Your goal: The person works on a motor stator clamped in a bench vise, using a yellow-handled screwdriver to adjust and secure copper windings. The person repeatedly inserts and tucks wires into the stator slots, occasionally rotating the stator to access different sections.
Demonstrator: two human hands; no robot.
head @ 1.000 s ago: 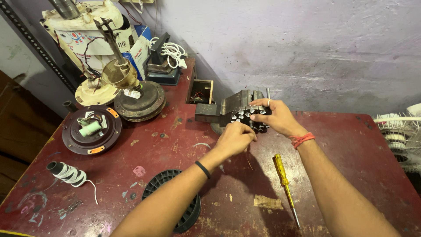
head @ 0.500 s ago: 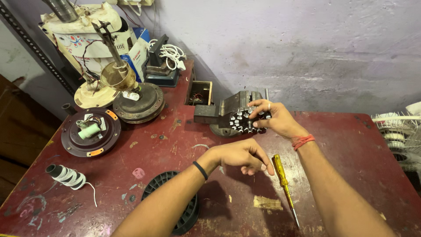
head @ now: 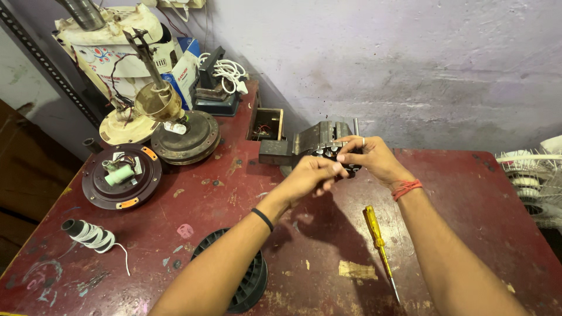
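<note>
Black motor part point(head: 333, 153) sits at the back of the red table point(head: 468, 193), by the wall. Head view: left hand point(head: 310, 175) came back to it & pinches its front w/ fingers. Right hand point(head: 372, 158) grips its side, closed.

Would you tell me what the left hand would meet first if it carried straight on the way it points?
Most likely the small dark part at its fingertips, which the left hand and right hand both grip; depth is unclear.

Even, soft light, sharp focus, faint arm shadows, wide-angle bending at edges.
</note>
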